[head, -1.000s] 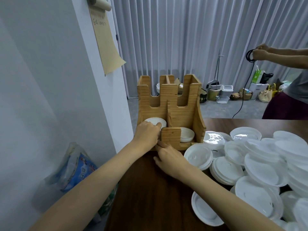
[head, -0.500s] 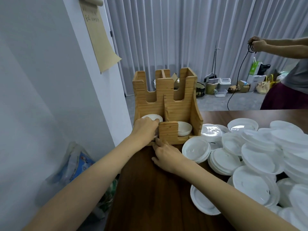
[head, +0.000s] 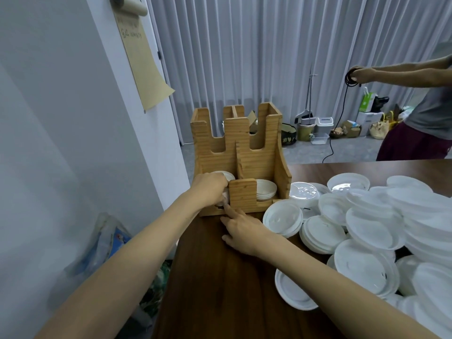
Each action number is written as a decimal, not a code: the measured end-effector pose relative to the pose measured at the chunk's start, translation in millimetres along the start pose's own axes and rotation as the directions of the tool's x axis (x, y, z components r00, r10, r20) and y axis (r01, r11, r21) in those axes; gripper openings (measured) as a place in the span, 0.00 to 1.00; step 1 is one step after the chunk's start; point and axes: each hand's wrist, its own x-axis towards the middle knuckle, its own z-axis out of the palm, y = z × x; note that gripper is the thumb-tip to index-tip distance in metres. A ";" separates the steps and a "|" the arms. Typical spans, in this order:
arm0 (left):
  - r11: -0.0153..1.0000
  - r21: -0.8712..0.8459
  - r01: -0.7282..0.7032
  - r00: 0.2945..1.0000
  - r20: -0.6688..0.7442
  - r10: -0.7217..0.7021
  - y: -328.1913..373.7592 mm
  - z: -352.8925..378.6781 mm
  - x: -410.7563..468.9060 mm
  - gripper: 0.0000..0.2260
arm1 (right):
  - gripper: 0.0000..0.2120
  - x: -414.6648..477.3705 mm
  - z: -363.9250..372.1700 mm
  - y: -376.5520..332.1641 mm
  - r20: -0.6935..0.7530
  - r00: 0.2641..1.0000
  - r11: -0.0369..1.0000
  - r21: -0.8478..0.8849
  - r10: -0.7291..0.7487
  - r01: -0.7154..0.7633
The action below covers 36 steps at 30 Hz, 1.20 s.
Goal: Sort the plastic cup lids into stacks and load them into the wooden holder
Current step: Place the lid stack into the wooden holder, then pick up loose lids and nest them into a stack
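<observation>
The wooden holder (head: 247,152) stands at the table's far left corner. In its left slot sits a stack of white lids (head: 227,176), and my left hand (head: 210,188) grips that stack from the front, fingers curled round it. A shorter stack of lids (head: 265,189) lies in the right slot. My right hand (head: 241,227) rests on the table just before the holder, its index finger stretched out and touching the holder's base by the left slot. Several loose white lids (head: 367,231) are piled to the right.
The dark wooden table (head: 220,289) ends at its left edge near a white wall (head: 61,143); a plastic bag (head: 107,243) lies on the floor below. One lid (head: 293,289) lies alone near my right forearm. Another person (head: 420,113) stands at the back right holding a black cable.
Both hands stay at the holder's left slot. My right index finger has stretched forward to the holder's base. The view has shifted slightly.
</observation>
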 end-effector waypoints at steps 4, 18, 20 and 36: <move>0.985 0.157 -0.072 0.996 0.071 0.061 -3.0 1.7 -3.1 0.18 | 0.23 -17.7 -8.0 4.9 -0.012 0.999 0.993 -0.111 -0.051 0.049; 0.889 -0.303 -0.342 0.818 -0.561 0.123 83.4 50.8 -75.6 0.16 | 0.15 -102.9 -25.1 48.5 -0.195 0.936 0.946 -0.089 0.292 -0.313; 0.894 -0.271 -0.356 0.838 -0.516 0.177 93.3 62.1 -71.0 0.16 | 0.12 -102.6 -22.0 51.6 -0.204 0.930 0.943 -0.071 0.306 -0.326; 0.875 -0.237 -0.421 0.750 -0.634 0.189 86.9 71.6 -97.4 0.05 | 0.29 -125.0 -7.8 45.7 -0.365 0.850 0.809 0.576 0.379 -0.113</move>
